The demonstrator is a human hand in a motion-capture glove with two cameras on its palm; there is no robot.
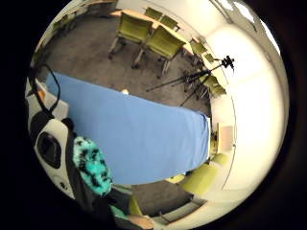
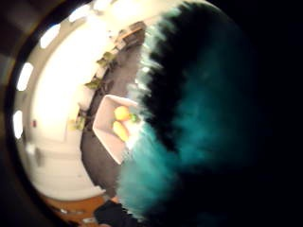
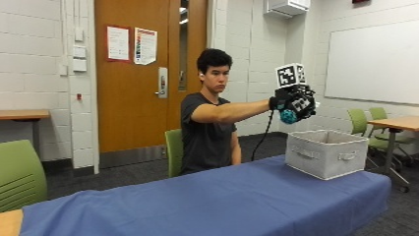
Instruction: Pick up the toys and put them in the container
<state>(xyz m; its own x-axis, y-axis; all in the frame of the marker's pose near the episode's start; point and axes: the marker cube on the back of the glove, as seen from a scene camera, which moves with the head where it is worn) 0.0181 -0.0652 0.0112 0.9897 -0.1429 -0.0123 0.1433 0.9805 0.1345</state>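
Note:
My gloved right hand (image 3: 294,102) is raised high at arm's length, above and a little to the near-left of the grey fabric container (image 3: 325,153). Its fingers are curled round a furry teal and black toy (image 3: 288,116), which peeks out below the palm. The same toy (image 2: 199,118) fills most of the thumb side palm view, and a patch of the toy (image 1: 92,165) shows beside the glove in the little finger side view. Past the fur, the container (image 2: 106,130) lies open below with yellow toys (image 2: 120,123) inside.
The blue cloth table (image 3: 216,201) runs from the front left to the container at its right end. Green chairs (image 3: 19,174) stand at the left and right, with another desk (image 3: 393,123) far right. A tripod (image 1: 201,76) stands on the floor beyond the table.

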